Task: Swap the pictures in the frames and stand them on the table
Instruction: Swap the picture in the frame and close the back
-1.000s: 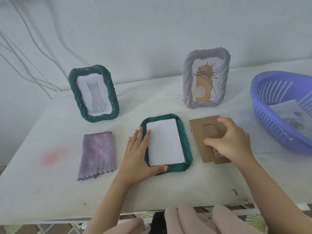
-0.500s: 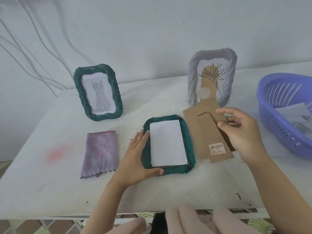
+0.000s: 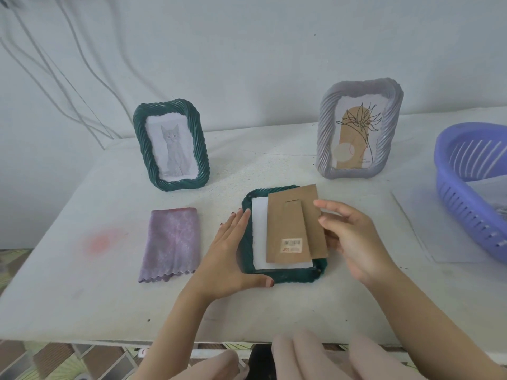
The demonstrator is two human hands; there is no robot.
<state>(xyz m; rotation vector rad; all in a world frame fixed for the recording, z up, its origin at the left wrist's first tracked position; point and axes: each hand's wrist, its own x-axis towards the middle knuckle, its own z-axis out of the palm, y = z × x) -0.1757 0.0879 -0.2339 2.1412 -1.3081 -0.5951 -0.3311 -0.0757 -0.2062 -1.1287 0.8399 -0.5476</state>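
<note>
A dark green frame [image 3: 295,275] lies face down in the middle of the table with a white sheet [image 3: 260,231] in its back. My left hand [image 3: 233,250] rests flat along the frame's left side, thumb at its near edge. My right hand [image 3: 354,237] pinches a brown cardboard backing [image 3: 293,223] with a barcode sticker and holds it over the sheet. A second green frame [image 3: 171,145] with a cat picture stands at the back left. A grey frame [image 3: 359,128] with a plant picture stands at the back right.
A folded purple cloth [image 3: 171,242] lies left of the flat frame. A blue plastic basket [image 3: 477,185] with papers inside sits at the right edge, on a white sheet [image 3: 419,223]. Cables hang on the wall at the left.
My right hand lifted the cardboard backing off the table at the right and carried it left over the face-down frame. My left hand stayed on the frame.
</note>
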